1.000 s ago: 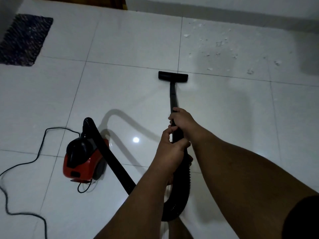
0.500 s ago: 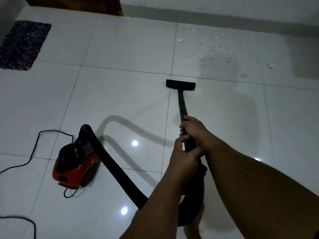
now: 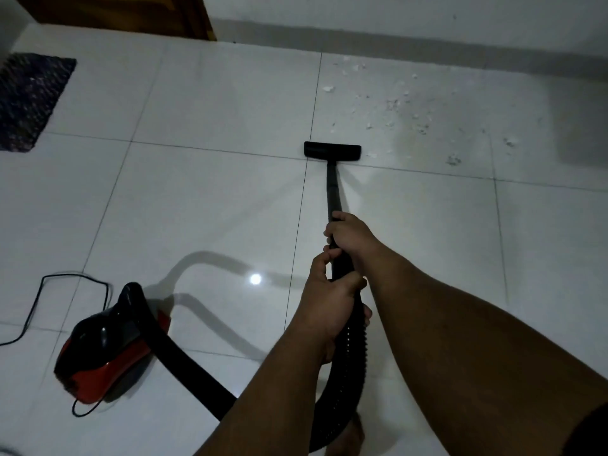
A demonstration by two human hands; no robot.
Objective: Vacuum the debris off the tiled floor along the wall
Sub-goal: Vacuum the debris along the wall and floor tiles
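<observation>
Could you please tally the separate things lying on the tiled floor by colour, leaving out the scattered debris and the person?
Black and red: 1, the vacuum cleaner with its hose and floor nozzle
Black: 1, the power cord
Dark speckled: 1, the mat
Total: 3

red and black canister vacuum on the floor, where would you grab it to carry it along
Judging by shape, grip the red and black canister vacuum from above by the raised black hump on top, which looks like a carry handle. Come in from its left, since the black ribbed hose leaves its right side.
</observation>
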